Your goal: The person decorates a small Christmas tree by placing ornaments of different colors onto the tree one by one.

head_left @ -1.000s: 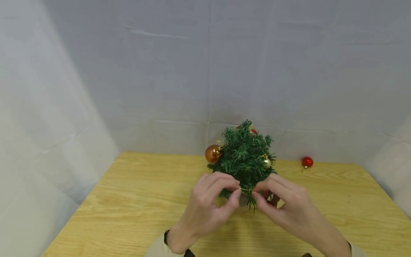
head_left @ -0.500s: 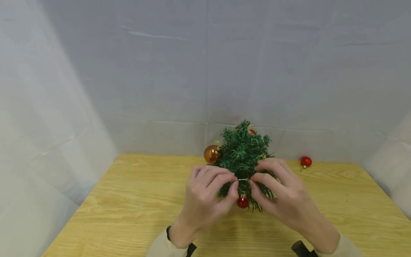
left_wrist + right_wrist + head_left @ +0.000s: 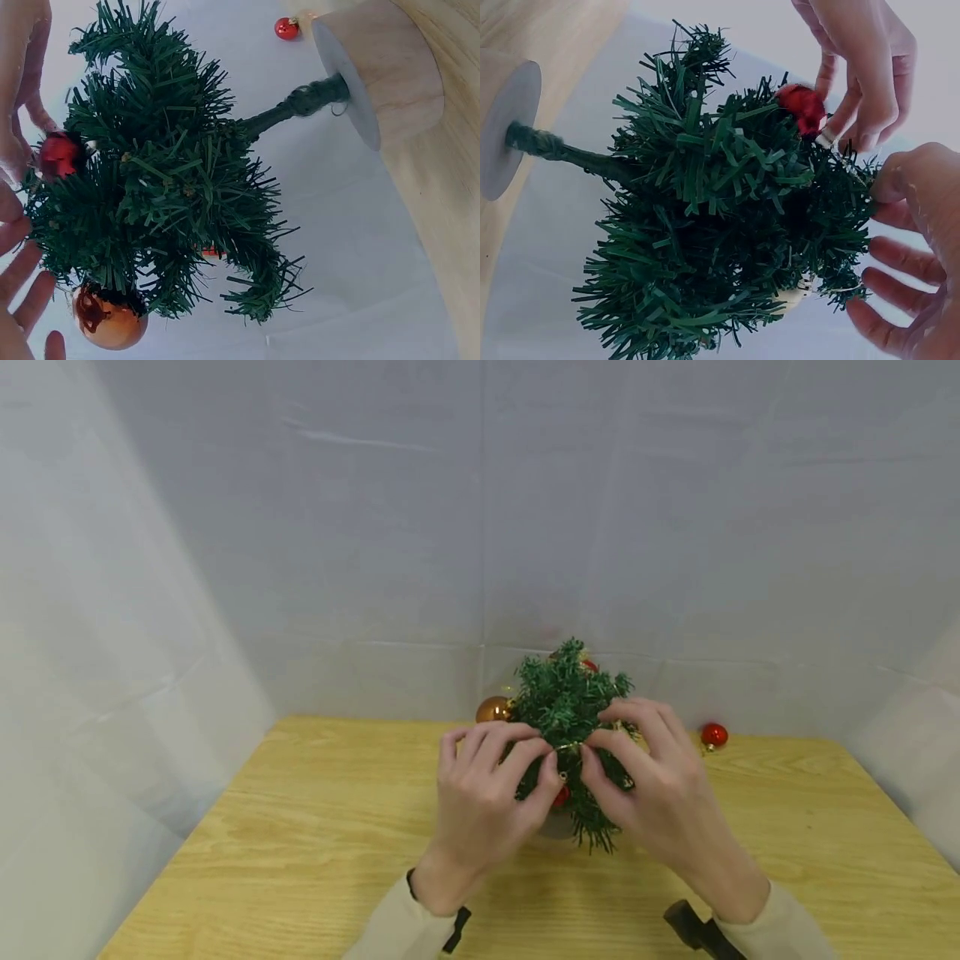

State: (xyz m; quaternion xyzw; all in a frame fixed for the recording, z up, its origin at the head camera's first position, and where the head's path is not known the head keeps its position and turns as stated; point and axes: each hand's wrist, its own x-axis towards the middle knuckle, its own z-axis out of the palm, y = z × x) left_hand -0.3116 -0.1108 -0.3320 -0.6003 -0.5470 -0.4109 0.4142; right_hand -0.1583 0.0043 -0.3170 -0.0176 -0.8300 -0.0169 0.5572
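Observation:
My left hand (image 3: 491,793) and right hand (image 3: 667,781) face each other at the front of a small green Christmas tree (image 3: 558,693). Between their thumbs and forefingers they pinch the two sides of a thin gold cord (image 3: 568,746). Below the cord hangs a red bauble (image 3: 561,796), partly behind the left thumb in the head view. The same red bauble (image 3: 802,109) lies against the branches in the right wrist view. An orange-gold bauble (image 3: 112,321) is on the tree's left side, and a pale gold bauble (image 3: 789,298) is half hidden in the branches.
A loose red bauble (image 3: 714,735) lies near the back edge of the wooden table (image 3: 315,827). The tree stands on a round base (image 3: 390,71). Another red bauble (image 3: 590,666) shows behind the treetop. A pale cloth backdrop (image 3: 375,552) rises behind the table.
Both hands have risen along the tree front with the cord between them. The red bauble came into view below the cord and moved up with it.

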